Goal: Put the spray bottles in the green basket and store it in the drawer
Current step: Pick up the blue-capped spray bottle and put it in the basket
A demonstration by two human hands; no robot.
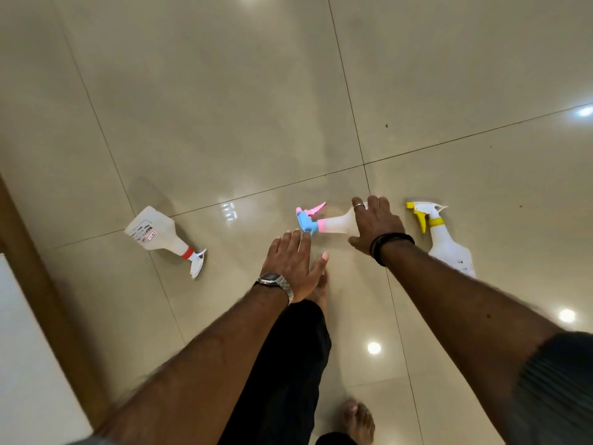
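Tile floor (224,107) holds 3 spray bottles, all lying down. Yellow-top bottle (449,248) just right of the pink-top bottle (333,223); red-collar bottle (157,232) well left of it. No green basket or drawer in view. Right hand (375,224) over pink-top's body, fingers spread, not yet clamped. Left hand (293,268) open, empty, near its nozzle. Risk: glossy floor, smooth plastic, so a loose grab could send it skidding.

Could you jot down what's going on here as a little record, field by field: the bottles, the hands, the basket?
surface: glossy tiled floor
bottles: three, all lying on their sides
red-collared bottle: far left, untouched
pink-and-blue bottle: middle, body under the right hand
yellow-trigger bottle: right, partly behind the right forearm
right hand: fingers spread over the middle bottle, grip not closed
left hand: open, empty, near the pink-and-blue trigger
green basket: not in view
drawer: not in view
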